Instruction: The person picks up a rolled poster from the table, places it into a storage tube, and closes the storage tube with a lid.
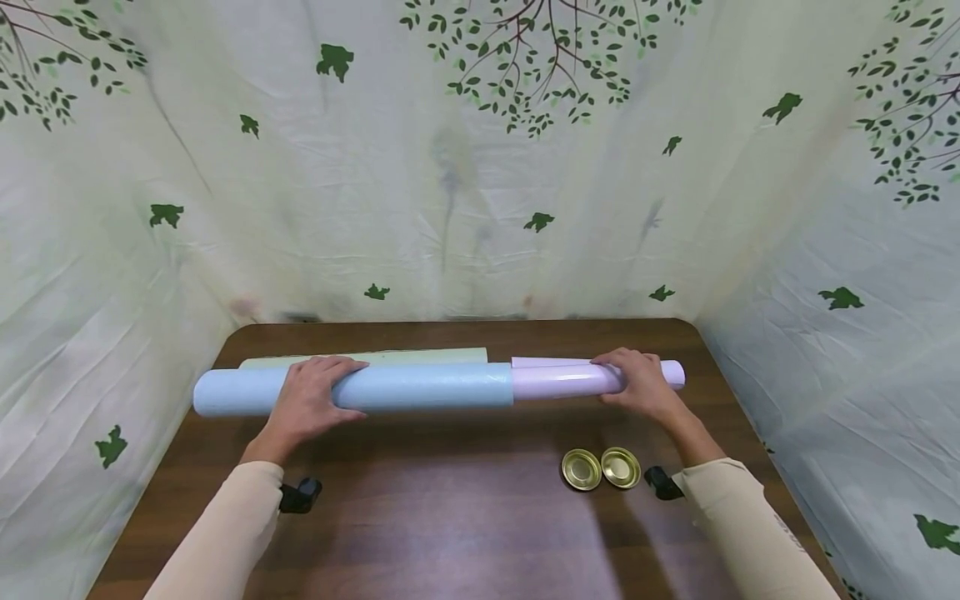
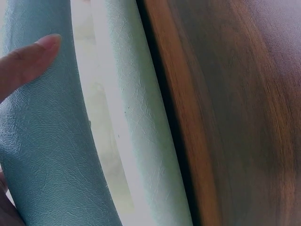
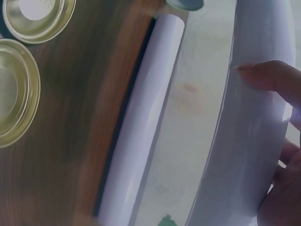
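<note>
My left hand (image 1: 311, 402) grips a light blue roll (image 1: 427, 386) of textured sheet around its left-middle part. On the right, my right hand (image 1: 641, 383) holds a glossy lilac roll (image 1: 562, 382) near its right end. Both rolls lie in one line across the head view, and the lilac one's left end meets the blue one's right end; I cannot tell whether it sits inside. Behind them, a pale green roll (image 2: 141, 94) and a second lilac roll (image 3: 146, 103) lie along the far side of the table, partly hidden in the head view.
Two round gold-coloured metal dishes (image 1: 581, 470) stand side by side on the brown wooden table (image 1: 435, 517), left of my right wrist. A pale leaf-printed sheet (image 1: 450, 167) hangs behind the table and at both sides. Each wrist carries a small black camera (image 1: 302, 495).
</note>
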A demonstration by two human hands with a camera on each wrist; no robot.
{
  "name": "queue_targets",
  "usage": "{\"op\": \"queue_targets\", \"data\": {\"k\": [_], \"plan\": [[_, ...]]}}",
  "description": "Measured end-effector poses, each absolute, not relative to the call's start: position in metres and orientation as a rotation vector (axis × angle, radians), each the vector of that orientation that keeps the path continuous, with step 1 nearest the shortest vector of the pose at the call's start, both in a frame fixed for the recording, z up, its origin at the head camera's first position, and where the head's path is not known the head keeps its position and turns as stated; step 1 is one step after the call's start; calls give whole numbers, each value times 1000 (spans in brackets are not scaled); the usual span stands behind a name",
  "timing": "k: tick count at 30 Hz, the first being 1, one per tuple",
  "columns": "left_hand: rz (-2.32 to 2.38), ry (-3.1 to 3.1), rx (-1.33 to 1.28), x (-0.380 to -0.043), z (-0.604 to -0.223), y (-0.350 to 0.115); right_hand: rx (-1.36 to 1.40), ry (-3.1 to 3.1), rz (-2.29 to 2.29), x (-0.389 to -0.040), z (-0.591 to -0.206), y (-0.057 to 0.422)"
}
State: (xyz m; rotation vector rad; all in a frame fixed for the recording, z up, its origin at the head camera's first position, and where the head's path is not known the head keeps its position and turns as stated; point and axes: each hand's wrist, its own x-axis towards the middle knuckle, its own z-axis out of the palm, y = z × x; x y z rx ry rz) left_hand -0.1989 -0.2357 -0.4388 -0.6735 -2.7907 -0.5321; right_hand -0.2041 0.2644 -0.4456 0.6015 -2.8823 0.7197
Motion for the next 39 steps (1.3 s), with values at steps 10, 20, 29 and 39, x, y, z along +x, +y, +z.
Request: {"op": "queue_targets", "data": {"k": [10, 20, 29, 39], "plan": [[-529, -2789, -666, -198, -438, -233, 621, -2879, 715, -205, -449, 251], [-521, -2773, -665, -199, -440, -228, 634, -2859, 688, -206, -453, 244], [-519, -2766, -656, -201, -439, -227, 640, -2843, 705, -205, -451, 234], [-530, -2773, -654, -200, -439, -227, 659, -2846, 707, -207, -449, 225]]}}
